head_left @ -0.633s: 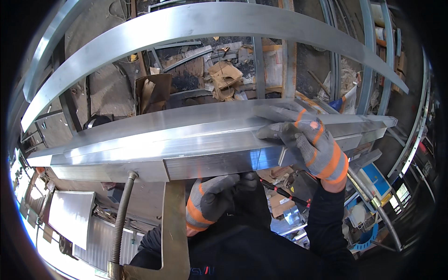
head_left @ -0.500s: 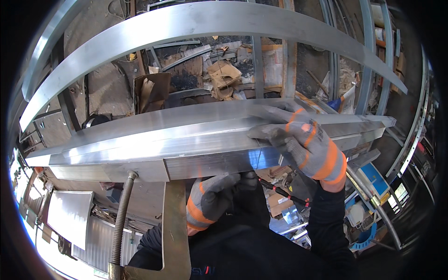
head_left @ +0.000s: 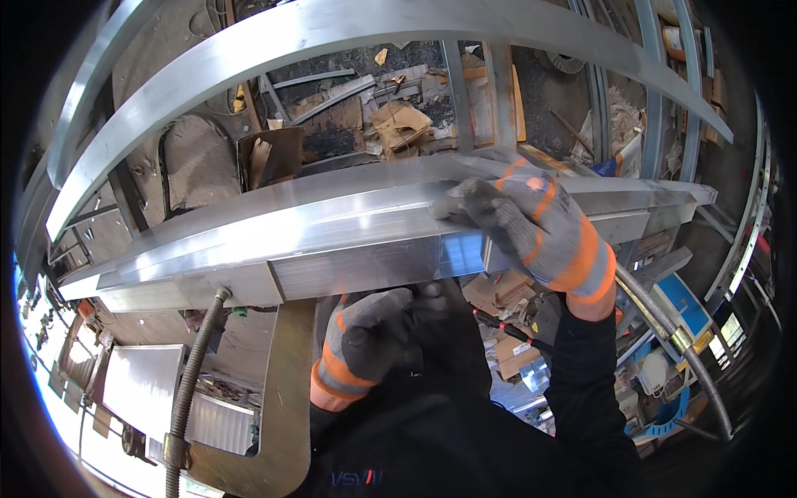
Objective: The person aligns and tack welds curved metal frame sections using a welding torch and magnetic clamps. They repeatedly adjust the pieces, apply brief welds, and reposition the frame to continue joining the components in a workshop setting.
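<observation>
A long metal beam (head_left: 349, 236) lies crosswise in front of the person, just beyond the dark clothing. The right hand (head_left: 535, 224), in a grey and orange glove, reaches over its top with bent fingers, probably to steady or feel that face; whether they pinch anything cannot be told. The left hand (head_left: 369, 332) is loosely curled just below the near edge, perhaps supporting from underneath, though contact with the beam, or anything in its grasp, cannot be made out.

At the left, a threaded rod (head_left: 195, 361) on a C-shaped clamp (head_left: 286, 398) meets the beam's near side, seemingly so that the stacked profiles stay pressed together. Another threaded rod (head_left: 652, 307) at the right (its upper end is behind the glove and wrist) may serve likewise.

The right fingertips blur against the shiny metal, and the clamp's lower part is cut off by the frame. Beyond, a pale metal strip (head_left: 374, 26) hides part of the floor, where crumpled cardboard (head_left: 401, 126) lies.
</observation>
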Action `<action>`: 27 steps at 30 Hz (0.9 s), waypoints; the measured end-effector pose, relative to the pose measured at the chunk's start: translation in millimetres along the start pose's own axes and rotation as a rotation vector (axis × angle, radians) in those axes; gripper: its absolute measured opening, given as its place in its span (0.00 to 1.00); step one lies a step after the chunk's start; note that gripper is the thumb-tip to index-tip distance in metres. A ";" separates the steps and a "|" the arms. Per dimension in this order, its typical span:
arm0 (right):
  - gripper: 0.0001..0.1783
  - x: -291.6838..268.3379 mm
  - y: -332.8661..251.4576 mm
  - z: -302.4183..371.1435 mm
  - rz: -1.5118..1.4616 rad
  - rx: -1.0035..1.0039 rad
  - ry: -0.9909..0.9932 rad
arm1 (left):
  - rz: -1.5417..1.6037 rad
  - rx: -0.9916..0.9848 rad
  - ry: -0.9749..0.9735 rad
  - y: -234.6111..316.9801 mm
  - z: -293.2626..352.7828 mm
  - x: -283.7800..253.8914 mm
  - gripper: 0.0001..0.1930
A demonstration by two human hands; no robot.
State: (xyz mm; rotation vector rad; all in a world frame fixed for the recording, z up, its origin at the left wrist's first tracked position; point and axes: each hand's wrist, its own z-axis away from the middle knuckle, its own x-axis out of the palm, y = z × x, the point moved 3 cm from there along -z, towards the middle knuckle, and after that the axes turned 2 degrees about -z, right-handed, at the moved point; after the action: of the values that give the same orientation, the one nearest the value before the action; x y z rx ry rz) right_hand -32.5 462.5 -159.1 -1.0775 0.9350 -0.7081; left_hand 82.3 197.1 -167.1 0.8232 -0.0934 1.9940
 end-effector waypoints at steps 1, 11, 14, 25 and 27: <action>0.12 -0.9 -1.5 -1.6 0.089 -0.054 -0.019 | -0.060 0.010 0.024 -1.0 -0.7 0.7 0.16; 0.18 3.9 7.0 0.6 0.096 -0.140 0.204 | 0.059 0.049 -0.058 -13.1 -8.0 7.4 0.14; 0.21 7.6 12.3 1.5 0.115 -0.180 0.155 | -0.039 0.022 -0.011 -13.9 -7.2 9.5 0.15; 0.26 11.9 -2.8 -6.8 0.201 -0.454 0.099 | -0.333 0.171 -0.067 -15.0 -6.5 1.1 0.14; 0.27 15.0 7.7 -8.2 -0.147 -0.122 0.013 | -0.266 0.145 -0.045 -17.0 -8.3 1.9 0.14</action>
State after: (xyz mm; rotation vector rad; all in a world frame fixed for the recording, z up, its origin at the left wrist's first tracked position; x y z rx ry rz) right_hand -32.8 448.9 -172.0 -1.2607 0.9264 -0.7871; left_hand 90.9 211.0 -176.7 0.9228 0.1307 1.7468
